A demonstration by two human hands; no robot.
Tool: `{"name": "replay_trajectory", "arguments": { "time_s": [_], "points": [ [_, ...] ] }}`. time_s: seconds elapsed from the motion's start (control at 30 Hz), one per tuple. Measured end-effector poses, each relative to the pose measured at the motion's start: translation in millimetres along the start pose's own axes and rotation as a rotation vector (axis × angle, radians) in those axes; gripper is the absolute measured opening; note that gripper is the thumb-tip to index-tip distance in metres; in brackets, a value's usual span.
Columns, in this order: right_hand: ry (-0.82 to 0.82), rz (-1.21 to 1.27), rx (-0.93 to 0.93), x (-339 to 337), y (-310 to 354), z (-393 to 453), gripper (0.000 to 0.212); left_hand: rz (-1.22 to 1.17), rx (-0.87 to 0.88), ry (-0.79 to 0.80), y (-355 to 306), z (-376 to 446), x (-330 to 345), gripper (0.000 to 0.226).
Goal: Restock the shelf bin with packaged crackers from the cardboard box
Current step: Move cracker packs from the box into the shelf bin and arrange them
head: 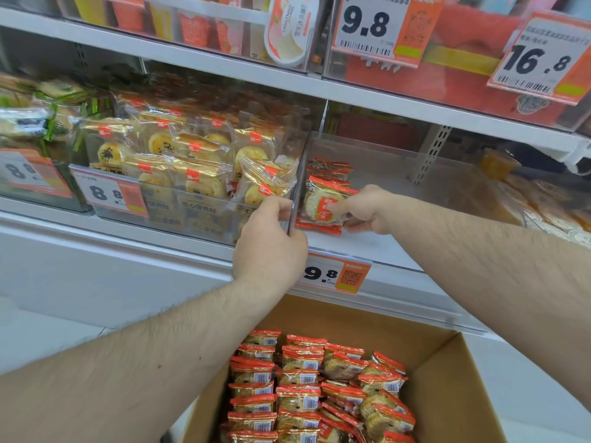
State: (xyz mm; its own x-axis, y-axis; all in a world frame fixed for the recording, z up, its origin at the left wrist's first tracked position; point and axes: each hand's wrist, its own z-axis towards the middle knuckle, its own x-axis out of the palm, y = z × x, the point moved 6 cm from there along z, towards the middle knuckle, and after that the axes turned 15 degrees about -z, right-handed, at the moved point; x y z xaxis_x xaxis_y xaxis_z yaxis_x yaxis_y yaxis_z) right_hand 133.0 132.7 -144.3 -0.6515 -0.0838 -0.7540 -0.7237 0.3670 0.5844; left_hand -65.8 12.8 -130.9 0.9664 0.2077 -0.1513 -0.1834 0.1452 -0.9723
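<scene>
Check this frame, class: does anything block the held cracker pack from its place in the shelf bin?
Nothing visible does. The right hand already holds the cracker pack inside the clear bin, beside the divider that the left hand grips.

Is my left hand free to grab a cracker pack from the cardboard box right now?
Probably not yet: the left hand grips the clear divider at the shelf bin. The cardboard box below lies open, packs uncovered.
</scene>
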Motion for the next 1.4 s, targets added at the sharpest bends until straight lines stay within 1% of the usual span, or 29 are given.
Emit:
{"name": "replay_trajectory", "arguments": {
  "time_s": [0.13, 0.27, 0.4, 0.63, 0.73, 0.8, 0.83, 0.9, 0.97, 1.03, 1.07, 1.1, 1.13, 1.17, 1.2, 1.27, 1.33, 1.4],
  "points": [
    [-0.012, 0.029, 0.015, -1, -7, 2, 0.037, 0.010, 0.009, -0.006, 1, 2, -1, 0.033],
    [-0.034, 0.065, 0.009, -1, -8, 2, 0.029, 0.007, 0.025, -0.010, 2, 3, 0, 0.031],
    [-0.021, 0.014, 0.000, 7, -5, -1, 0.024, 0.006, 0.036, -0.021, 3, 3, 1, 0.030],
    [-0.024, 0.023, 0.003, 4, -7, -3, 0.028, -0.007, 0.081, -0.019, 0, 3, 1, 0.034],
    [-0.053, 0.030, 0.011, -7, -10, -12, 0.037, -0.011, 0.171, -0.079, -9, 0, -5, 0.036],
    [-0.140, -0.018, -0.007, -19, -11, -25, 0.042, -0.027, 0.303, -0.109, -19, -4, -10, 0.037],
    [-0.204, -0.067, -0.033, -26, -10, -36, 0.040, -0.037, 0.389, -0.096, -25, -8, -11, 0.035],
    [-0.344, -0.144, -0.104, -38, -7, -63, 0.029, -0.062, 0.526, 0.010, -32, -19, -8, 0.029],
    [-0.463, -0.184, -0.174, -45, -9, -98, 0.017, -0.077, 0.599, 0.191, -32, -34, 0, 0.025],
    [-0.593, -0.248, -0.289, -42, -13, -137, 0.013, -0.010, 0.656, 0.390, -27, -51, 13, 0.019],
    [-0.645, -0.262, -0.371, -36, -17, -156, 0.013, 0.056, 0.669, 0.487, -21, -58, 20, 0.014],
    [-0.672, -0.258, -0.453, -26, -23, -175, 0.013, 0.138, 0.645, 0.587, -10, -63, 28, 0.011],
    [-0.660, -0.256, -0.514, -12, -32, -188, 0.012, 0.235, 0.583, 0.689, 4, -68, 36, 0.011],
    [-0.604, -0.273, -0.541, 5, -46, -193, 0.012, 0.341, 0.495, 0.796, 22, -73, 42, 0.012],
    [-0.514, -0.314, -0.532, 25, -62, -191, 0.012, 0.449, 0.406, 0.904, 42, -77, 48, 0.013],
    [-0.283, -0.455, -0.425, 71, -105, -172, 0.013, 0.632, 0.261, 1.082, 77, -88, 54, 0.017],
    [-0.074, -0.611, -0.337, 118, -154, -147, 0.014, 0.729, 0.135, 1.187, 101, -97, 56, 0.023],
    [0.055, -0.750, -0.222, 154, -197, -127, 0.007, 0.741, 0.040, 1.235, 112, -104, 57, 0.024]
  ]
}}
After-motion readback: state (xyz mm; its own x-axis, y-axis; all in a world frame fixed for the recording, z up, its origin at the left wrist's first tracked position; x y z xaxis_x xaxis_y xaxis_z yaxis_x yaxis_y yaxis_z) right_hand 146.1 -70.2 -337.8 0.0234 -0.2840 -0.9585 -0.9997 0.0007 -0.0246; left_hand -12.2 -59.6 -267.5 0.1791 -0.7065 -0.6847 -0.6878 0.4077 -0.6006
